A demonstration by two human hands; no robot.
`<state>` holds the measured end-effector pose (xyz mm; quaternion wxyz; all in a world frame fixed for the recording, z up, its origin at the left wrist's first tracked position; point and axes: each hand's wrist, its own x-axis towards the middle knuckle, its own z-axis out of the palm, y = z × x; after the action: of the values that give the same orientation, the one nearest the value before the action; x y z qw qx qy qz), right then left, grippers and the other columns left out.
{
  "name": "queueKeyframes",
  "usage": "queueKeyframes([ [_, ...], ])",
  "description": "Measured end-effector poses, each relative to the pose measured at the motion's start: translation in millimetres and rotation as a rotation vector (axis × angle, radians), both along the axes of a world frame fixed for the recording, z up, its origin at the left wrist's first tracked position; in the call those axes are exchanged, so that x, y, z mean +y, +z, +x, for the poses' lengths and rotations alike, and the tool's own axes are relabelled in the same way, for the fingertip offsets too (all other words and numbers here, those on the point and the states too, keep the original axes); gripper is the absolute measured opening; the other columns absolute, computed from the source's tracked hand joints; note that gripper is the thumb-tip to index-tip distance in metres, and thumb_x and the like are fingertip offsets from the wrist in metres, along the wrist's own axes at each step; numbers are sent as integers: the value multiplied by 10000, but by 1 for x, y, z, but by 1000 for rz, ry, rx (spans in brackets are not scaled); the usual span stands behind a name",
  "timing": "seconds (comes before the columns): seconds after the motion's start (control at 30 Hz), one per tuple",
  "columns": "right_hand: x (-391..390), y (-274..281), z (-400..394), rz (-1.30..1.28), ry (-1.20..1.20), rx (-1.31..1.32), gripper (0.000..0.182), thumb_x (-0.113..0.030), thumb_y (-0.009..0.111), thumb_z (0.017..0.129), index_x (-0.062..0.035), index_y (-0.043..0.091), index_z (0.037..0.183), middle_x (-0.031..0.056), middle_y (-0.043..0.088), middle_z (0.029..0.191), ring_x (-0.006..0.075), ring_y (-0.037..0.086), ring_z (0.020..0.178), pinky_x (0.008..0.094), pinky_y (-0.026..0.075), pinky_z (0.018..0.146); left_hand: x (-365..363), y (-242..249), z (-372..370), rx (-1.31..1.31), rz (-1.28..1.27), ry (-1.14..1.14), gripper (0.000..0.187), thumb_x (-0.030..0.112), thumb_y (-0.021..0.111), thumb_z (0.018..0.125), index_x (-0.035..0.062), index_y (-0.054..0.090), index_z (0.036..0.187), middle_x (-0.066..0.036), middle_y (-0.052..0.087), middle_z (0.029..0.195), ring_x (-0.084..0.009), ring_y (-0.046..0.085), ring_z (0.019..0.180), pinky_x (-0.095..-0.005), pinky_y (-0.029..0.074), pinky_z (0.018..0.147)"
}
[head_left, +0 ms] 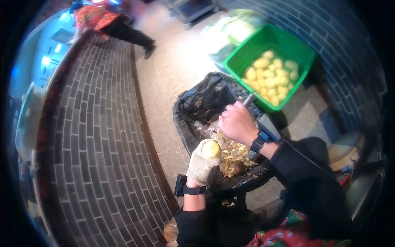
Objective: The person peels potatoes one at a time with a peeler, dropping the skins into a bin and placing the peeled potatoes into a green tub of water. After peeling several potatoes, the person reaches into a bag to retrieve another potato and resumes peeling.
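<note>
My left hand (202, 164), in a whitish knit glove, is closed round a pale yellow peeled potato (211, 149) above the near left part of a bin lined with a black bag (185, 108). Bare and closed, my right hand (238, 122) grips a tool with a grey metallic end (249, 100) that sticks out toward the green tub; its exact kind is unclear. Peelings (235, 158) lie in the bin below both hands. Beyond the bin, a green tub (269, 108) holds several peeled potatoes (269, 78), seemingly in water.
Behind the tub lies a clear plastic bag with pale green contents (234, 33). A brick wall (98, 136) runs along the left. At the upper left, a person in a red patterned top (94, 17) leans over the wall's top. A dark wheeled cart (192, 10) stands at the back.
</note>
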<state>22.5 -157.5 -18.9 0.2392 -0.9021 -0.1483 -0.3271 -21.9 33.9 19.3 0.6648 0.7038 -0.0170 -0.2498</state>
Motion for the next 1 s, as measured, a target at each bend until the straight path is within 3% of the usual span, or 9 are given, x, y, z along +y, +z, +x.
queueKeyframes([
  [0.07, 7, 9, -7, 161, 81, 2, 326, -145, 585, 827, -107, 566, 503, 23, 587, 578, 211, 555, 667, 387, 412, 713, 5, -15, 5, -98, 112, -39, 480, 19, 745, 664, 35, 585, 1115, -33, 646, 981, -115, 591, 878, -264, 492, 807],
  [0.27, 19, 7, -14, 129, 205, 5, 333, -144, 582, 834, -116, 561, 502, 13, 566, 564, 202, 549, 664, 388, 415, 717, 1, -24, 7, -40, 171, -10, 480, 19, 746, 660, 27, 584, 1112, -43, 657, 986, -119, 594, 875, -269, 494, 803],
  [0.4, 11, -5, -3, 102, 143, -16, 331, -140, 586, 824, -121, 557, 495, 12, 566, 560, 201, 551, 665, 396, 415, 703, -2, -11, 4, -68, 244, -55, 487, 7, 740, 653, 28, 587, 1115, -43, 656, 979, -119, 595, 880, -271, 494, 807],
  [0.47, 1, -16, 4, -29, -28, -12, 286, -122, 585, 815, -98, 556, 531, 44, 576, 594, 209, 544, 673, 386, 411, 704, -11, 6, -2, -36, 18, -45, 494, -69, 699, 644, 38, 602, 1117, -13, 641, 981, -106, 589, 858, -249, 497, 765],
  [0.6, 3, 8, -3, 86, 35, 10, 270, -127, 586, 810, -95, 562, 542, 46, 566, 594, 220, 538, 669, 388, 408, 700, -6, 1, 4, -107, 192, -32, 505, -54, 706, 645, 37, 602, 1130, -17, 646, 998, -115, 592, 891, -247, 491, 795],
  [0.7, 11, 15, -10, 192, 127, 19, 256, -115, 588, 803, -92, 561, 550, 44, 552, 594, 226, 530, 664, 383, 407, 701, -6, -8, 7, -102, 177, 5, 497, -16, 720, 653, 32, 586, 1129, -33, 648, 981, -122, 596, 877, -263, 493, 799],
  [0.77, 16, 13, -12, 169, 172, 7, 254, -108, 589, 801, -90, 558, 550, 44, 546, 593, 226, 528, 662, 381, 407, 700, -5, -15, 9, -73, 143, 23, 490, 17, 734, 659, 30, 579, 1124, -49, 654, 964, -128, 603, 871, -278, 497, 805],
  [0.87, 17, 9, -13, 156, 225, -7, 251, -86, 597, 789, -84, 543, 544, 37, 553, 600, 220, 527, 660, 370, 409, 702, -1, -22, 10, -94, 232, -16, 537, -55, 700, 648, 27, 566, 1162, -17, 629, 999, -106, 579, 865, -246, 489, 784],
  [1.0, 5, -19, 4, 20, 79, 11, 272, -120, 588, 811, -86, 572, 542, 29, 591, 616, 219, 549, 680, 382, 420, 724, -11, -4, 4, -54, 139, -30, 553, -76, 707, 634, 32, 569, 1158, -16, 626, 990, -109, 585, 874, -247, 495, 787],
])
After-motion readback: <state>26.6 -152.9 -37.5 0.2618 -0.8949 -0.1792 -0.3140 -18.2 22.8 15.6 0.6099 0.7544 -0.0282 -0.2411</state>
